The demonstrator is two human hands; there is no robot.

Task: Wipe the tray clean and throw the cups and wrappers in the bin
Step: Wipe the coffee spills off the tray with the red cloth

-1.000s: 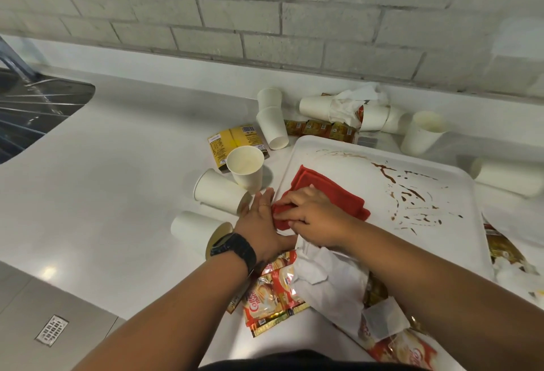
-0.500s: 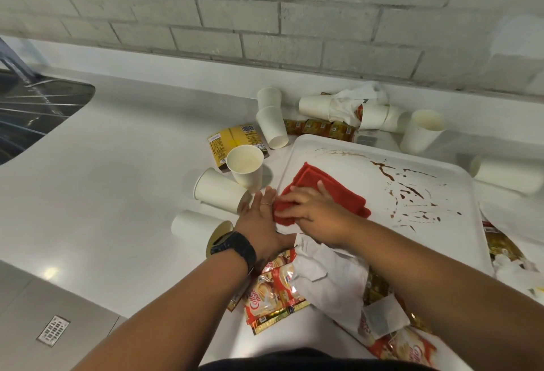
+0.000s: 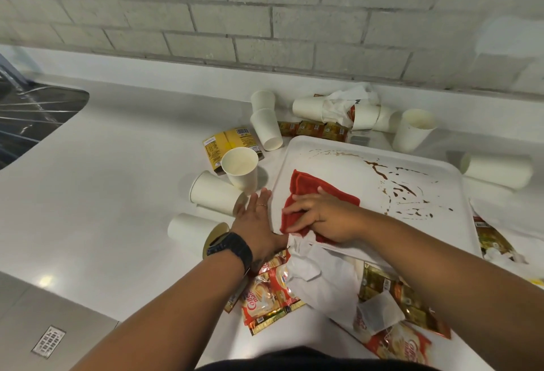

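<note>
A white tray (image 3: 347,161) with brown spill stains (image 3: 406,191) lies on the counter. A red cloth (image 3: 306,188) rests on its left part. My right hand (image 3: 326,217) presses flat on the cloth's near end, fingers spread. My left hand (image 3: 257,223) lies flat and open on the counter against the tray's left edge, a black watch on its wrist. Several white paper cups lie around: one upright (image 3: 240,169), two on their sides (image 3: 212,191) (image 3: 188,229) to the left. Coffee-creamer wrappers (image 3: 265,297) and crumpled white paper (image 3: 321,279) lie at the tray's near edge.
More cups (image 3: 266,127) (image 3: 412,129) (image 3: 497,170), tissue and small sachets (image 3: 312,128) sit along the back wall. A yellow packet (image 3: 228,146) lies behind the upright cup. A sink (image 3: 26,117) is at far left. No bin is in view.
My right hand has flattened on the red cloth and slid slightly toward me. My left hand stays at the tray's edge, its fingers now stretched out.
</note>
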